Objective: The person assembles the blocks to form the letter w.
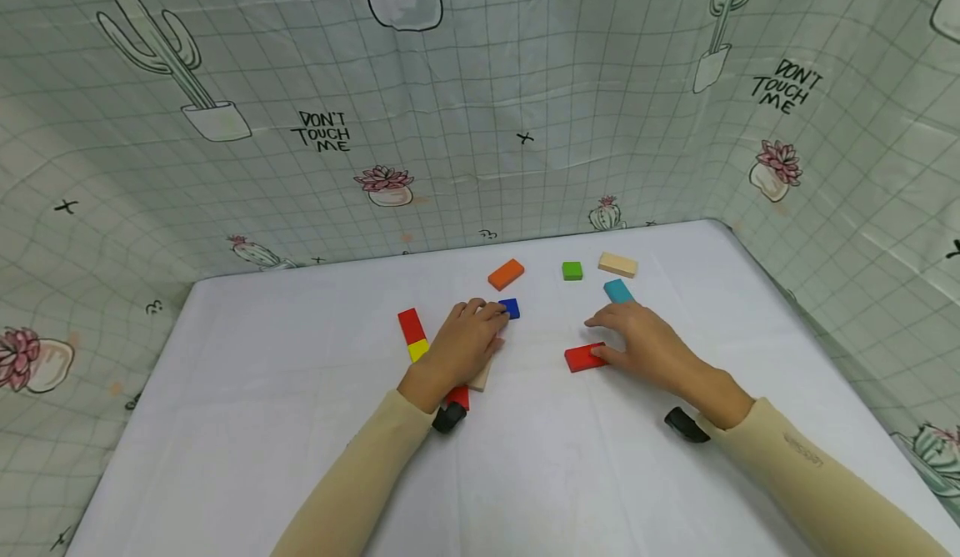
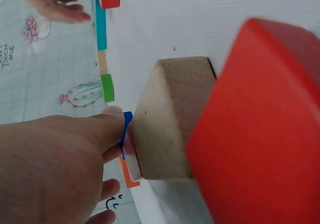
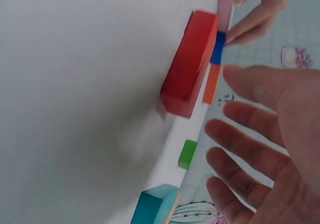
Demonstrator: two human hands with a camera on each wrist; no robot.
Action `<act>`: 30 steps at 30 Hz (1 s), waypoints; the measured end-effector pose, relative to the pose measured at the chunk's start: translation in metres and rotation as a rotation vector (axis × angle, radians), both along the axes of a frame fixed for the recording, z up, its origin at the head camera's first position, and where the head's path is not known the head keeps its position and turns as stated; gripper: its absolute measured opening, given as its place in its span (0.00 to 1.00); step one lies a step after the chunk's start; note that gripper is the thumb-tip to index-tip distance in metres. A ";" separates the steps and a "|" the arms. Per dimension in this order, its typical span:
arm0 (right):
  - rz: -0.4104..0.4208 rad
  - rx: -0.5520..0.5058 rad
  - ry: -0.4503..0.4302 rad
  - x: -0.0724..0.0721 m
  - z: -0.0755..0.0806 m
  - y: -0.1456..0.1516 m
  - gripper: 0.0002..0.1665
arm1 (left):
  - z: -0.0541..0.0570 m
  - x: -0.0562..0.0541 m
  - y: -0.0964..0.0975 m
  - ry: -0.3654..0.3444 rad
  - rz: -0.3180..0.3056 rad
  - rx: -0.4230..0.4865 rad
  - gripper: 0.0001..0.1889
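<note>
In the head view my left hand [image 1: 461,344] reaches over a line of small blocks with its fingers extended. Its fingertips are at the blue block [image 1: 513,308], and the thumb lies beside the pink block [image 3: 225,11]. Behind these, closer to the wrist, come a plain wooden block [image 2: 172,119] and a red block [image 2: 260,124]. My right hand [image 1: 648,340] hovers with spread, relaxed fingers around nothing. Its thumb overlaps the right end of another red block [image 1: 583,358] in the head view, while the right wrist view shows them apart. A light blue block [image 1: 618,291] lies just beyond its knuckles.
A red block [image 1: 411,325] and a yellow block [image 1: 417,348] lie end to end left of my left hand. Toward the back edge are an orange block [image 1: 506,274], a green block [image 1: 572,271] and a wooden block [image 1: 618,264]. A patterned cloth [image 1: 465,107] hangs behind the white table [image 1: 285,407].
</note>
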State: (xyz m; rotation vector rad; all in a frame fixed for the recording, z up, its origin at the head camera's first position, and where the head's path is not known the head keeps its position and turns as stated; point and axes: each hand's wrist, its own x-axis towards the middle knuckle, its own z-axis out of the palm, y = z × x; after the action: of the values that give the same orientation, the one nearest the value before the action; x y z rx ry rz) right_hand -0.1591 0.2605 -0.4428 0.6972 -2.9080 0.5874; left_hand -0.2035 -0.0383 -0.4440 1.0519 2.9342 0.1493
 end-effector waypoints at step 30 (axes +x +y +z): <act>0.055 0.045 0.040 0.001 -0.010 -0.030 0.18 | 0.004 -0.004 -0.006 -0.084 0.016 -0.006 0.24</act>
State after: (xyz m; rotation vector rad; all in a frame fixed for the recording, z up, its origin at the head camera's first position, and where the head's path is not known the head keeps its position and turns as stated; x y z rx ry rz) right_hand -0.1579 0.2307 -0.4528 0.7871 -2.8821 0.5088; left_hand -0.2070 -0.0445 -0.4401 0.9956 2.8676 0.1801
